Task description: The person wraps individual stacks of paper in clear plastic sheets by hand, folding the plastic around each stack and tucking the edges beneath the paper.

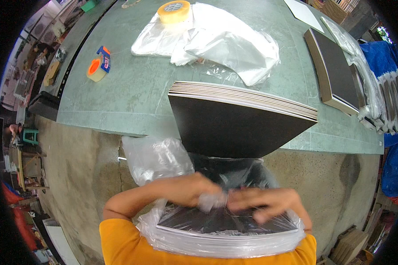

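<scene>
A grey-green table [119, 97] is seen above a concrete floor [84, 176], carrying a stack of dark boards [234, 119] that juts over its near edge, crumpled plastic sheets [221, 39], a yellow tape roll [174, 11] and a tape dispenser [98, 65]. Below the edge, a second stack [221, 223] is held against the body inside a clear bag [157, 159]. The bag's gathered mouth is pinched by the closed left hand [188, 190], and it is touched by the right hand [267, 203], whose fingers are partly curled.
</scene>
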{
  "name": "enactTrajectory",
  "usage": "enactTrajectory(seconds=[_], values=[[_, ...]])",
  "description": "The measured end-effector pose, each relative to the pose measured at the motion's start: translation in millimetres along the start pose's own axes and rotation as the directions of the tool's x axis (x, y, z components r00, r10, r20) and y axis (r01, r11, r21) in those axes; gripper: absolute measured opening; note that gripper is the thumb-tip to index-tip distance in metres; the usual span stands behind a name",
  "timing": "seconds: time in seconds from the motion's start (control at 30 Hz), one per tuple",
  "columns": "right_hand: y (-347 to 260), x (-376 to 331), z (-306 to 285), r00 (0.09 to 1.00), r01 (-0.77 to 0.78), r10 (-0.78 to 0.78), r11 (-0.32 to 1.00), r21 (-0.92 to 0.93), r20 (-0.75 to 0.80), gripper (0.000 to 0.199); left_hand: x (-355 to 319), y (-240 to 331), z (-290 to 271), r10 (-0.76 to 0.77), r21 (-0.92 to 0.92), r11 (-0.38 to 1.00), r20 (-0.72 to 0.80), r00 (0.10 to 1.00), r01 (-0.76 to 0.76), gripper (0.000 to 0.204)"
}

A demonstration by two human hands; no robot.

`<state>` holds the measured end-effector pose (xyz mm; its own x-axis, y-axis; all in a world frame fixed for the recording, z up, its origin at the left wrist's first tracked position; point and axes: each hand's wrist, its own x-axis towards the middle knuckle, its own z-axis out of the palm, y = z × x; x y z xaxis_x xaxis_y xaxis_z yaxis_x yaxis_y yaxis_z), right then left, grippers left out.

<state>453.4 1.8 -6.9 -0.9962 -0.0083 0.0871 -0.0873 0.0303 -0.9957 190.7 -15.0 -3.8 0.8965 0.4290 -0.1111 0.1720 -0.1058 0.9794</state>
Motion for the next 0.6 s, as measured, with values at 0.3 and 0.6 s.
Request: enactTrajectory(seconds=[0.3,0.6], values=[[76.8,14.9,-34.9,0.716,-0.683,0.637,0.724,-0.099,-0.285,0.057,50.5,-87.3,-2.4,0.121,0.305,0.952,-0.467,0.876,0.032,0.018],[-0.1,35.8,-55.7,0.91,-0.131,0.096,0.99,-0.06,-0.404,0.027,19.3,48.6,-63.7,0.281,0.346,0.937,-0.819,0.5,0.039,0.025]])
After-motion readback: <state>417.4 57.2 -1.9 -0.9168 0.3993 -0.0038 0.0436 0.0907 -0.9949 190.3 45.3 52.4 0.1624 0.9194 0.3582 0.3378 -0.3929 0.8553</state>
